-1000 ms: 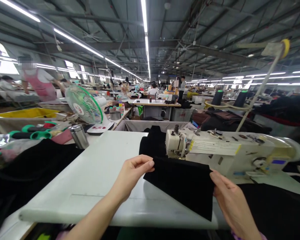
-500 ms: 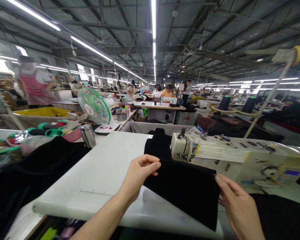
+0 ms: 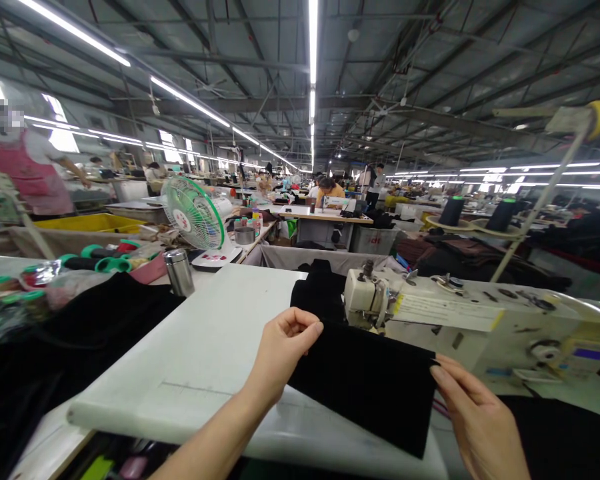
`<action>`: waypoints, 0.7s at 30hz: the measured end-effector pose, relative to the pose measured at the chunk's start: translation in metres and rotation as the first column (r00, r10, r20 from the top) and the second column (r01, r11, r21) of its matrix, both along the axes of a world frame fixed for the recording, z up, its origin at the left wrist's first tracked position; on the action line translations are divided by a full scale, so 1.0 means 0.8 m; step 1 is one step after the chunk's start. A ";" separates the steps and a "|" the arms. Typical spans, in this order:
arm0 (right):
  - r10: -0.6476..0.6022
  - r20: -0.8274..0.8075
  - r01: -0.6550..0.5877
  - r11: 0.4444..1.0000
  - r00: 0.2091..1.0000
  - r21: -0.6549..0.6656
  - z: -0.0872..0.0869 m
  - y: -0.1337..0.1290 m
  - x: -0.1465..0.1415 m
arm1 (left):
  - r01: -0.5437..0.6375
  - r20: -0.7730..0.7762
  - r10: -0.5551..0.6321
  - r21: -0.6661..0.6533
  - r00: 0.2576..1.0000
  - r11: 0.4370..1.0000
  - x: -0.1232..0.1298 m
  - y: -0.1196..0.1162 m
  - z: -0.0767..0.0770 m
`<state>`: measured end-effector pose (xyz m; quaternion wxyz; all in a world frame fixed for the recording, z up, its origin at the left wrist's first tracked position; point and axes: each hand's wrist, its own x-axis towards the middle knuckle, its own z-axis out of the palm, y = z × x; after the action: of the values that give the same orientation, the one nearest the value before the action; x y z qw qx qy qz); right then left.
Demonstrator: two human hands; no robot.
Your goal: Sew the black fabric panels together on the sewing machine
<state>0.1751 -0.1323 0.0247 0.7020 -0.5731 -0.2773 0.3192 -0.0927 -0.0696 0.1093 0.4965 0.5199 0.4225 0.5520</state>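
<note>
1. The left hand [image 3: 287, 343] pinched the upper left edge of the black cloth [image 3: 370, 387] between thumb and fingers;
2. the right hand [image 3: 480, 417] gripped its upper right corner;
3. the cloth was stretched between them, above the white table [image 3: 215, 347] and before the sewing machine [image 3: 450, 303];
4. a metal flask [image 3: 179, 273] stood beyond the table's left edge, near a green-rimmed fan [image 3: 194, 213].

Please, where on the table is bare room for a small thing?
Bare white tabletop lies between the steel flask and the left hand. Crowded: before the sewing machine, where this and the right hand hold black cloth, and among spools left of the flask.
</note>
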 end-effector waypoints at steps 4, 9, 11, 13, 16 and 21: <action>-0.019 -0.038 0.019 1.000 0.999 0.017 0.004 0.000 -0.002 | -0.027 -0.004 0.027 0.018 1.000 0.999 -0.001 0.003 -0.001; 0.000 0.055 -0.003 0.997 0.999 0.072 0.021 -0.009 -0.015 | -0.090 0.012 0.090 0.021 0.996 0.996 -0.009 0.012 -0.013; 0.023 0.087 -0.032 0.994 0.996 0.108 0.030 -0.011 -0.023 | -0.134 0.025 0.133 0.009 0.991 0.991 -0.013 0.017 -0.021; 0.051 0.091 -0.064 0.987 0.994 0.144 0.037 -0.010 -0.028 | -0.166 0.039 0.167 -0.013 0.985 0.986 -0.015 0.022 -0.028; 0.076 0.069 -0.087 0.981 0.995 0.176 0.041 -0.008 -0.032 | -0.177 0.053 0.180 -0.056 0.982 0.983 -0.018 0.021 -0.034; 0.081 0.078 -0.093 0.981 0.994 0.169 0.039 -0.006 -0.031 | -0.169 0.054 0.172 -0.066 0.984 0.983 -0.021 0.013 -0.035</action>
<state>0.1501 -0.1367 0.0556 0.7239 -0.5087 -0.3533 0.3039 -0.1091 -0.0592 0.0816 0.4755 0.4497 0.4671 0.5945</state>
